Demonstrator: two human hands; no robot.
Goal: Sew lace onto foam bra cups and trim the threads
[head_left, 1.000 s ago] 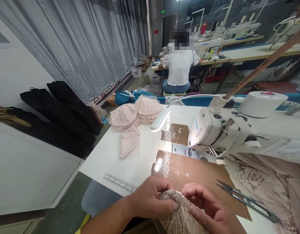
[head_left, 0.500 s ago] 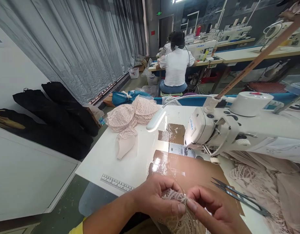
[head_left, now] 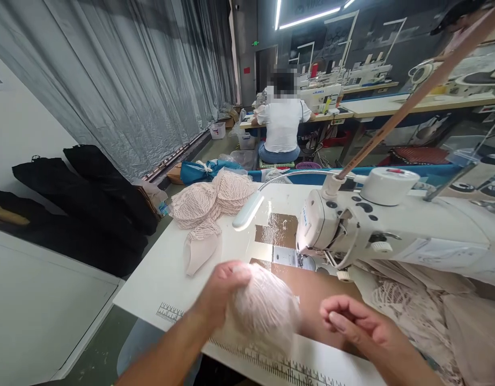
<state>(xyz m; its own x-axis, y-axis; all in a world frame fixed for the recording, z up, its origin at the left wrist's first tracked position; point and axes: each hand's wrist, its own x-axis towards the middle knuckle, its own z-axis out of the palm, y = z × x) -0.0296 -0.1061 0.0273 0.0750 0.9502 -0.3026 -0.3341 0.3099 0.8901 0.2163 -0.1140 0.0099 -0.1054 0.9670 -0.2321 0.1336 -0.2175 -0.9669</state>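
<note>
the left hand (head_left: 221, 287) is low in the middle of the frame. it is closed around a round lace cup (head_left: 263, 311), with the thumb on top and the fingers hidden behind it. the lace cup is pale pink and a bit blurry. it sits above the near edge of the white table (head_left: 170, 279), just over the ruler marks (head_left: 267, 364) printed there.

the right hand (head_left: 360, 327) is at the lower right of the frame. it holds nothing. its fingers are curled loosely and point left toward the lace cup, but they do not touch it.

behind the hands, a white sewing machine (head_left: 392, 225) fills the right side of the frame. a thin lamp (head_left: 247, 212) on a bendy neck shines down on the table in the middle. shiny brown tape (head_left: 277, 233) is stuck on the table under the lamp.

a pile of lace cups (head_left: 211, 198) sits at the far left corner of the table. more lace cloth (head_left: 416, 311) lies under the machine at the lower right.

at the top middle of the frame, a person in a white shirt (head_left: 282, 126) sits with their back to us at another table. grey curtains (head_left: 130, 75) hang along the upper left. black bags (head_left: 86, 193) lie on the left.
</note>
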